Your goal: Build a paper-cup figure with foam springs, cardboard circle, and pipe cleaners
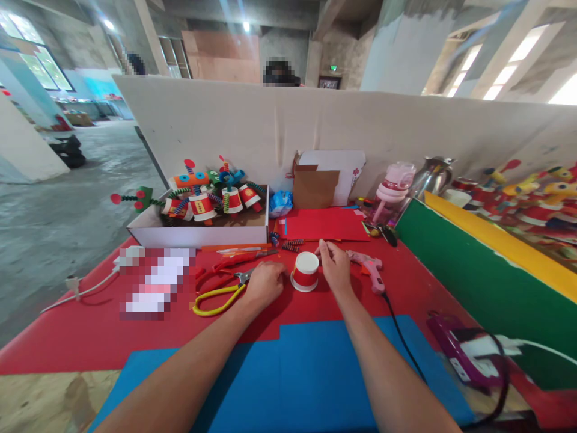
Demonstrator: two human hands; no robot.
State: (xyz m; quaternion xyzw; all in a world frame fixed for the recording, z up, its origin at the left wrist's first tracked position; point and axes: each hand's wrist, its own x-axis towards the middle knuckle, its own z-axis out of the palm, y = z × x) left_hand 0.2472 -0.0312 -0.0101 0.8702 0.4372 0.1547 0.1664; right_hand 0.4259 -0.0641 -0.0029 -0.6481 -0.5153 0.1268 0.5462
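Note:
A small red-and-white paper cup (305, 280) stands upside down on the red tabletop between my hands. My left hand (267, 284) is to the left of the cup, its fingers curled; what is inside them, if anything, is hidden. To the cup's right, my right hand (334, 264) has its thumb and forefinger drawn together close to the rim, and I cannot make out anything between them. Beside my left hand lie yellow-handled scissors (219, 300) and a red-handled tool (232, 260). A pink glue gun (373, 272) rests just right of my right hand.
A white box (198, 236) holds several paper-cup figures with spring limbs. Red paper sheets (324, 225), a pink bottle (391, 191) and a steel jug (433, 175) stand behind. A blue sheet (315, 367) covers the front; a purple power strip (464, 355) and cords lie right.

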